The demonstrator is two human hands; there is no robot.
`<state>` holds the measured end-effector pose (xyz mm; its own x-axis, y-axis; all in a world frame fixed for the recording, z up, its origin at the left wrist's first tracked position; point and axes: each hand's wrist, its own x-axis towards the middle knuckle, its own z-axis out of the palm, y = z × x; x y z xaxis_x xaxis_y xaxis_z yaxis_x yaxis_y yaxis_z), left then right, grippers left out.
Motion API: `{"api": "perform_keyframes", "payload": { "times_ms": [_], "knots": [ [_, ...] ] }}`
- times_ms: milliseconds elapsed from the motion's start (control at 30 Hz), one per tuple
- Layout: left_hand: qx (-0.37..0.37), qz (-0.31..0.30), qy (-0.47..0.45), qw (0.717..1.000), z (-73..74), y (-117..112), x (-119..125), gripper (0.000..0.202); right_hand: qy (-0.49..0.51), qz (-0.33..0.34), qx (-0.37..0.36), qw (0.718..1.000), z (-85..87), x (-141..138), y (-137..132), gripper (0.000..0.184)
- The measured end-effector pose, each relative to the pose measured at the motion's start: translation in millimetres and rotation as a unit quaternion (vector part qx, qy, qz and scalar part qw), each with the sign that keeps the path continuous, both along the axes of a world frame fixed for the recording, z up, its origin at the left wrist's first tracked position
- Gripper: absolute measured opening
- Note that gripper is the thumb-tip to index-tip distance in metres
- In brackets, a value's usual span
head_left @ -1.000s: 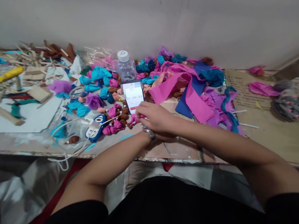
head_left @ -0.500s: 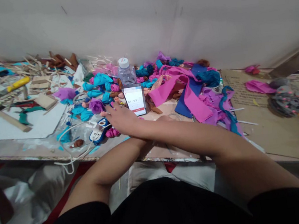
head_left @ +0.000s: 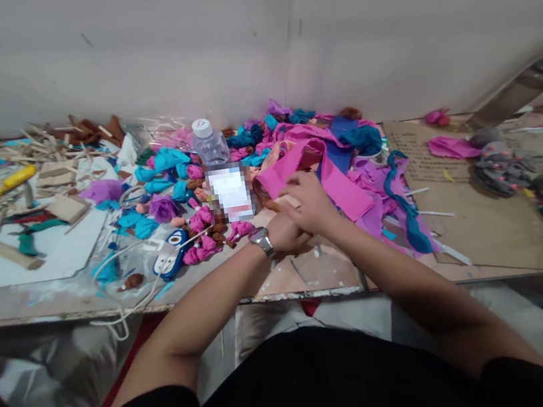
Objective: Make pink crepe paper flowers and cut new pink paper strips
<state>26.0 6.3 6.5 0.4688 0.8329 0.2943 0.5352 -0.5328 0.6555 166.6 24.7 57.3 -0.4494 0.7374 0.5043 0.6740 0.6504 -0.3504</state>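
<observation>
Reaching forward over a dark lap, both bare forearms meet just right of the phone [head_left: 230, 194]. The right hand [head_left: 310, 201] lies palm down over the left hand [head_left: 291, 240], hiding most of it. A metal watch [head_left: 260, 239] circles the left wrist. The right fingertips bend onto a flat peach strip [head_left: 289, 199] beside the phone's lower right corner. Whether either hand is pinching it or lies loose cannot be told.

Half a second ago the right hand stretched across the left forearm to the near left of the phone. It is now back on the right, and the watch has come into sight.

Small crumpled buds [head_left: 208, 238], pink and brown, lie scattered just nearer than the phone, on a scuffed board [head_left: 306, 273]. Smooth pink ribbon [head_left: 337, 184] spreads in wide folds right of the phone, among purple and teal scraps. A clear plastic bottle [head_left: 210, 145] with a white cap stands just behind the phone. Beyond it rises a plain pale wall [head_left: 247, 31].
</observation>
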Motion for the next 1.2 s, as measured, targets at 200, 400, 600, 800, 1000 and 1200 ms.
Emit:
{"api": "perform_keyframes", "payload": {
  "times_ms": [200, 400, 600, 800, 1000, 1200],
  "knots": [
    [0.036, -0.085, 0.163, 0.982, 0.7, 5, -6, 0.042, -0.024, -0.202, -0.084, 0.975, -19.3, 58, 37, 0.036],
    [0.044, -0.023, 0.174, 0.984, -3.5, 9, -6, 0.029, 0.008, -0.210, -0.085, 0.974, -20.7, 71, 55, 0.042],
    [0.024, 0.049, 0.052, 0.997, 1.5, 7, -8, 0.040, 0.023, -0.175, -0.060, 0.982, 0.4, 71, 40, 0.041],
    [-0.003, 0.103, -0.067, 0.992, 12.8, 3, -14, 0.042, 0.031, -0.061, -0.057, 0.996, 39.8, 58, -27, 0.027],
    [0.032, 0.076, -0.141, 0.987, 19.4, -2, -16, 0.064, 0.056, 0.016, -0.108, 0.992, 49.8, 53, -78, 0.023],
    [0.016, 0.010, -0.187, 0.982, 26.4, -10, -12, 0.076, 0.087, 0.050, -0.141, 0.985, 37.6, 45, -92, 0.021]
  ]
}}
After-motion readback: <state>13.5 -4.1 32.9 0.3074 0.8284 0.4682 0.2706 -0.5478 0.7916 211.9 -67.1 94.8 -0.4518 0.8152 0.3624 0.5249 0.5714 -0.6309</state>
